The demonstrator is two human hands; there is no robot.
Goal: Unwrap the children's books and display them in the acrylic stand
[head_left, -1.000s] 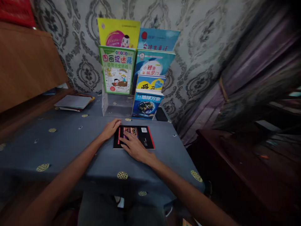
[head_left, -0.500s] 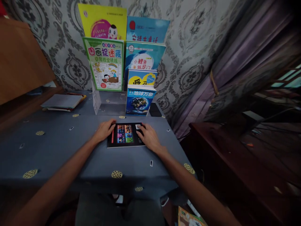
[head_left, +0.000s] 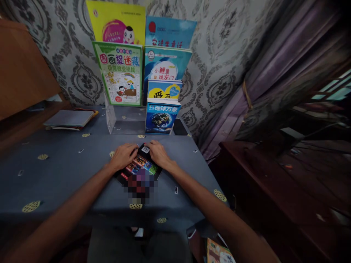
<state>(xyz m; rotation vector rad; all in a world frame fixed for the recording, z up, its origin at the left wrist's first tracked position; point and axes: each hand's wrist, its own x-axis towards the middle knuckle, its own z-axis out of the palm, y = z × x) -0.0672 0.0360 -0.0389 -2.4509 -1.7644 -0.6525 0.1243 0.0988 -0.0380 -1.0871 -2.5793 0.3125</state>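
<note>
A black-covered book with rows of small colourful pictures and a white barcode label lies slanted on the cloth-covered table. My left hand grips its left side, fingertips near the far corner. On the far right side, beside the barcode, my right hand holds the edge with bent fingers. A pixelated patch hides the near part of the book. Just behind my hands, a blue book with a globe stands upright in a clear rack.
More upright books fill the rack, among them a green-bordered one and a yellow one. A flat stack lies at the back left. A dark flat object sits right of the rack. Right of the table stands a reddish-brown cabinet.
The black book has turned from nearly square to slanted, its barcode end swinging to the far side. My right hand has moved left and away, closer to my left hand.
</note>
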